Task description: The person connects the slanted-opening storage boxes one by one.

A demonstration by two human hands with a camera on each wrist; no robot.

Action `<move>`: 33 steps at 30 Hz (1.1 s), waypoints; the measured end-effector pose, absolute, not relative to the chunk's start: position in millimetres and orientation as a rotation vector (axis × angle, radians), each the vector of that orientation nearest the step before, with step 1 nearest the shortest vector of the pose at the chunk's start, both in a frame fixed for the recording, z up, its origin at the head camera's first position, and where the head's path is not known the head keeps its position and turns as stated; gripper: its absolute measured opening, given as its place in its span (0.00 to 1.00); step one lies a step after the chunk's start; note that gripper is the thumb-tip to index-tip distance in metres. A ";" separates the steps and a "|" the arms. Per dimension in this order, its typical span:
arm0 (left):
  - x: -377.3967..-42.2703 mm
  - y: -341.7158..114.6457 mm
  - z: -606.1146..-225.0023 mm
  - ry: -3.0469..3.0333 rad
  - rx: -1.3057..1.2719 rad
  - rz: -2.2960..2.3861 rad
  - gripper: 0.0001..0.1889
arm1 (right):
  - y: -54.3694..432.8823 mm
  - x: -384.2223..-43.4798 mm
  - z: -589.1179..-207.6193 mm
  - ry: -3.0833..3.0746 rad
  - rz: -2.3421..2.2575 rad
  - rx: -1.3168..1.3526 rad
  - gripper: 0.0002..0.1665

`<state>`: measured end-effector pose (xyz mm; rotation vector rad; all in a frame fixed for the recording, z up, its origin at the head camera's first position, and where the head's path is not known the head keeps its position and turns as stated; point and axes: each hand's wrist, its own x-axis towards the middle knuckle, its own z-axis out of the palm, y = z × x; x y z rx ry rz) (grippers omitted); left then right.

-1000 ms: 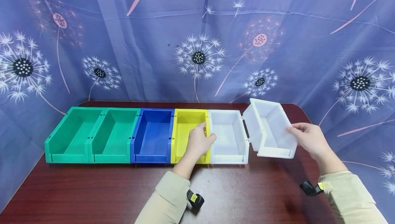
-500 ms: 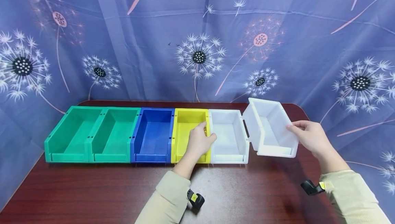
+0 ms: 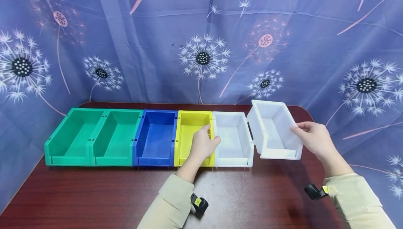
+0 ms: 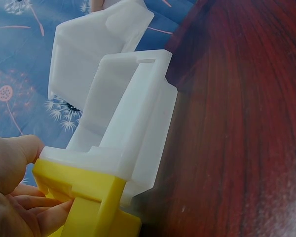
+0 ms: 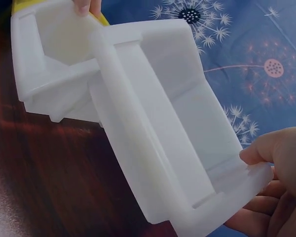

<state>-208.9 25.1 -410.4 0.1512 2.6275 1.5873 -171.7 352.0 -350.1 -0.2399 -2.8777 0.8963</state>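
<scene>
My right hand [image 3: 315, 139] pinches the right wall of a white plastic storage bin [image 3: 274, 129], thumb inside and fingers beneath the rim in the right wrist view. This bin is tilted and raised, its left side close to the right edge of a second white bin [image 3: 232, 138] in the row. My left hand [image 3: 203, 145] grips the adjoining walls of the yellow bin [image 3: 185, 127] and that second white bin. In the left wrist view the thumb lies at the white rim while the fingers [image 4: 52, 217] curl inside the yellow bin.
A blue bin [image 3: 158, 138] and two green bins [image 3: 114, 136] continue the row leftward, side by side. They stand on a dark red-brown wooden table [image 3: 104, 194]. Behind and at both sides hangs a blue dandelion-print curtain [image 3: 151, 54]. Black wrist cameras [image 3: 199, 203] sit at both cuffs.
The tilted white bin and my right hand have shifted very slightly left. My left hand keeps its grip in place, and the row of bins has barely moved.
</scene>
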 end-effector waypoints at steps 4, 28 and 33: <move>-208.4 25.0 -409.9 2.625 0.149 1.587 0.33 | 347.0 -170.1 -346.7 -2.883 0.832 -0.219 0.33; -208.3 23.5 -408.7 2.624 0.141 1.601 0.34 | 292.1 -189.0 -327.6 -3.147 0.622 0.230 0.54; -208.6 24.6 -410.6 2.605 0.142 1.606 0.34 | 293.6 -196.5 -322.8 -3.173 0.789 0.604 0.43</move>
